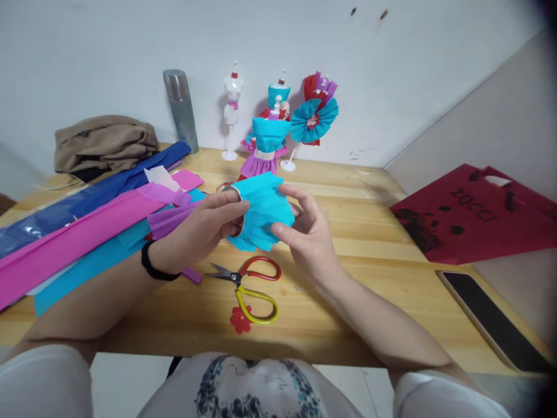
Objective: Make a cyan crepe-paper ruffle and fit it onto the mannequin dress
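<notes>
A turquoise pleated crepe-paper skirt is held above the table between both hands. My left hand is closed on its narrow banded end, fingers partly inside the ring-shaped opening. My right hand curls around the flared free edge, with thumb and fingers touching the paper. Below lie scissors with one red and one yellow handle, blades apart and pointing left. Partly under the yellow handle sits a red paper flower.
Folded crepe-paper sheets cover the left side. Behind stand a paper-dressed mannequin, a white mannequin, a large paper flower and a thermos. A brown cloth lies back left; a red bag and phone are right.
</notes>
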